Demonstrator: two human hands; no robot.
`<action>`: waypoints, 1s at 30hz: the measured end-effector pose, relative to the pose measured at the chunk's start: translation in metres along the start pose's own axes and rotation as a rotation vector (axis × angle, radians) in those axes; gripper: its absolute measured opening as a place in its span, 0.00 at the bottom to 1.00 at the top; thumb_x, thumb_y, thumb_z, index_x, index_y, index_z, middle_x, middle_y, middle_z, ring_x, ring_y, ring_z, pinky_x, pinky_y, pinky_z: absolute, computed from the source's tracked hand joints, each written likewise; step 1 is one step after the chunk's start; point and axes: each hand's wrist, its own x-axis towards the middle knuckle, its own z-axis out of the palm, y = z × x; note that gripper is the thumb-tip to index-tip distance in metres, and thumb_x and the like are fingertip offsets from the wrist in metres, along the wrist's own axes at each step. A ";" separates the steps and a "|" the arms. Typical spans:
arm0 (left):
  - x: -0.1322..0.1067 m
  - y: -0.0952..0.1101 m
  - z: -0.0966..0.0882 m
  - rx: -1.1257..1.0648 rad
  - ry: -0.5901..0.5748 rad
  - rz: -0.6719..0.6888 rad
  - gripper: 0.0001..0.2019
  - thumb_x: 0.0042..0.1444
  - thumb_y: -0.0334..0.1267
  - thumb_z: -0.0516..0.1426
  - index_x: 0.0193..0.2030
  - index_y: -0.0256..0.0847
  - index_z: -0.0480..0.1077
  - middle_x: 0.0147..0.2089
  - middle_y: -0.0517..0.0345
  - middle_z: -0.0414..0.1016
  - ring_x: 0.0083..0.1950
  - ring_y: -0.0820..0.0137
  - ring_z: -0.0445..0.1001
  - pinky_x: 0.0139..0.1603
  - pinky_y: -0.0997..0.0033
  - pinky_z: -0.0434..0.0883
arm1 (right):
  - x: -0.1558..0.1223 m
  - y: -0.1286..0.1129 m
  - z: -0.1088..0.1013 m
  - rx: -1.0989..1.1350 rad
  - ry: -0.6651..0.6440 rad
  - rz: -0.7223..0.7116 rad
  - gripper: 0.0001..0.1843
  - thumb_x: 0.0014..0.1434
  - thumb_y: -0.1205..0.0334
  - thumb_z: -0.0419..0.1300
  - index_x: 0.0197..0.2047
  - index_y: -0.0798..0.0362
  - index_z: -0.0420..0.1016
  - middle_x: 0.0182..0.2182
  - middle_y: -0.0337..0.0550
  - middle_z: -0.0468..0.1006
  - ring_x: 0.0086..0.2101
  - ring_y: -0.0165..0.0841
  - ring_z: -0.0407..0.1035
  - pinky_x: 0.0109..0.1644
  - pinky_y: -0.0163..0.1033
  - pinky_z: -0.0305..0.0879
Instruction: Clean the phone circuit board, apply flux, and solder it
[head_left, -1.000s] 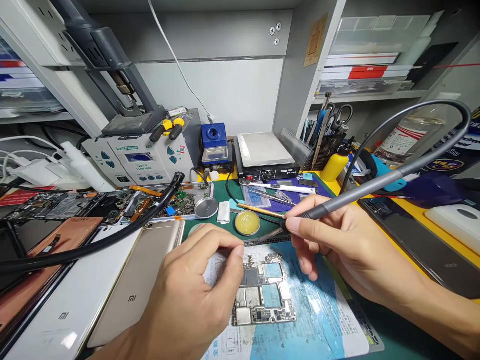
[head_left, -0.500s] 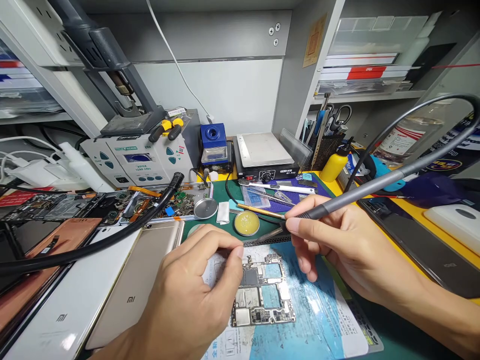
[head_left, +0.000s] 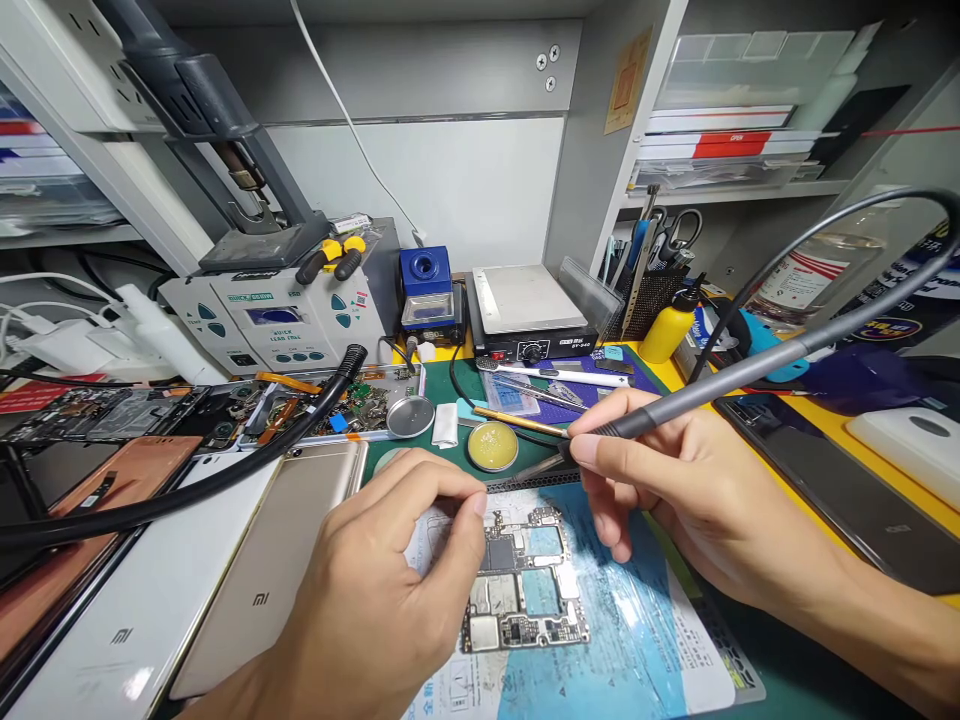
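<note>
My right hand [head_left: 675, 470] grips a grey soldering iron [head_left: 720, 375] near its front end, with the cord curving away at the upper right. The iron's slim tip [head_left: 541, 467] points down and left toward my left fingertips, blurred at its end. My left hand [head_left: 397, 560] is closed in a pinch of thumb and forefinger; whatever lies between them is too small to make out. Below both hands, a phone circuit board [head_left: 501, 555] lies flat on a blue and white sheet [head_left: 637, 640], its left edge partly covered by my left hand. A round tin of yellow paste [head_left: 493, 446] stands just beyond.
Several phones, including a gold one [head_left: 262, 590], lie at the left under a thick black hose [head_left: 225, 503]. A hot-air station [head_left: 281, 320] and a heating plate [head_left: 529, 300] stand behind. At the right are a yellow bottle [head_left: 667, 328] and a dark phone [head_left: 832, 490].
Both hands hold nearly the same pose. The soldering iron's tip looks fainter and more blurred now; the board has not moved on the sheet.
</note>
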 end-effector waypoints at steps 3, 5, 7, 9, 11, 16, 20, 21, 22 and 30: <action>0.000 0.000 0.000 -0.001 0.004 0.011 0.07 0.64 0.29 0.59 0.35 0.44 0.73 0.34 0.67 0.77 0.37 0.78 0.76 0.43 0.81 0.68 | 0.000 0.000 0.000 -0.018 0.001 0.007 0.08 0.56 0.69 0.72 0.36 0.51 0.78 0.17 0.32 0.74 0.18 0.31 0.72 0.19 0.31 0.72; -0.001 0.000 0.000 0.000 0.003 0.013 0.07 0.63 0.29 0.59 0.35 0.44 0.74 0.35 0.67 0.78 0.37 0.78 0.76 0.43 0.81 0.69 | 0.000 0.000 0.001 -0.013 0.006 0.010 0.08 0.55 0.70 0.72 0.36 0.51 0.78 0.17 0.32 0.74 0.18 0.31 0.72 0.19 0.31 0.72; 0.000 0.000 -0.001 0.001 -0.002 0.017 0.07 0.63 0.28 0.59 0.36 0.44 0.75 0.35 0.67 0.78 0.38 0.78 0.76 0.43 0.81 0.69 | 0.000 0.000 0.001 -0.001 0.006 0.008 0.09 0.55 0.70 0.72 0.36 0.50 0.78 0.18 0.31 0.74 0.18 0.31 0.72 0.19 0.31 0.72; 0.001 0.000 -0.001 0.002 -0.004 0.024 0.07 0.63 0.29 0.60 0.35 0.43 0.75 0.34 0.66 0.78 0.37 0.78 0.76 0.42 0.81 0.69 | 0.000 0.000 0.001 -0.008 0.001 0.007 0.09 0.55 0.70 0.72 0.37 0.50 0.78 0.18 0.31 0.74 0.18 0.31 0.72 0.19 0.31 0.72; 0.001 0.000 -0.001 0.003 -0.001 0.034 0.07 0.63 0.29 0.60 0.35 0.43 0.75 0.34 0.66 0.78 0.37 0.78 0.76 0.41 0.81 0.70 | 0.000 0.000 0.001 -0.026 0.006 0.009 0.09 0.55 0.70 0.71 0.36 0.50 0.78 0.17 0.32 0.74 0.18 0.31 0.72 0.18 0.31 0.71; 0.003 0.000 0.000 0.004 0.000 0.049 0.07 0.63 0.29 0.60 0.35 0.43 0.76 0.34 0.66 0.79 0.37 0.77 0.76 0.41 0.81 0.71 | -0.001 0.000 0.001 -0.020 0.004 0.023 0.08 0.55 0.70 0.71 0.36 0.50 0.77 0.17 0.32 0.74 0.18 0.31 0.71 0.18 0.31 0.71; 0.002 -0.001 0.000 -0.003 -0.012 0.045 0.07 0.63 0.28 0.60 0.36 0.44 0.77 0.35 0.65 0.80 0.38 0.77 0.77 0.42 0.81 0.71 | -0.001 -0.001 0.001 -0.029 0.011 0.025 0.09 0.54 0.71 0.71 0.36 0.50 0.77 0.17 0.32 0.75 0.17 0.31 0.71 0.18 0.31 0.70; 0.002 -0.001 -0.001 -0.005 -0.017 0.043 0.08 0.63 0.28 0.60 0.36 0.44 0.77 0.35 0.65 0.80 0.39 0.77 0.77 0.43 0.80 0.72 | -0.001 -0.001 0.001 -0.023 0.019 0.030 0.10 0.54 0.71 0.71 0.36 0.50 0.77 0.16 0.32 0.74 0.17 0.31 0.71 0.18 0.31 0.70; 0.002 -0.001 -0.001 -0.006 -0.023 0.046 0.08 0.63 0.28 0.60 0.36 0.44 0.77 0.35 0.65 0.80 0.39 0.76 0.77 0.43 0.80 0.72 | -0.001 -0.001 0.002 -0.017 0.023 0.036 0.10 0.53 0.71 0.71 0.35 0.50 0.77 0.16 0.31 0.74 0.17 0.31 0.71 0.18 0.31 0.70; 0.000 -0.003 -0.005 0.010 -0.082 0.091 0.08 0.65 0.27 0.59 0.38 0.43 0.77 0.36 0.64 0.80 0.40 0.75 0.76 0.43 0.77 0.71 | 0.000 -0.001 0.001 -0.055 0.035 0.024 0.09 0.54 0.70 0.70 0.36 0.50 0.76 0.16 0.31 0.73 0.17 0.32 0.71 0.17 0.32 0.70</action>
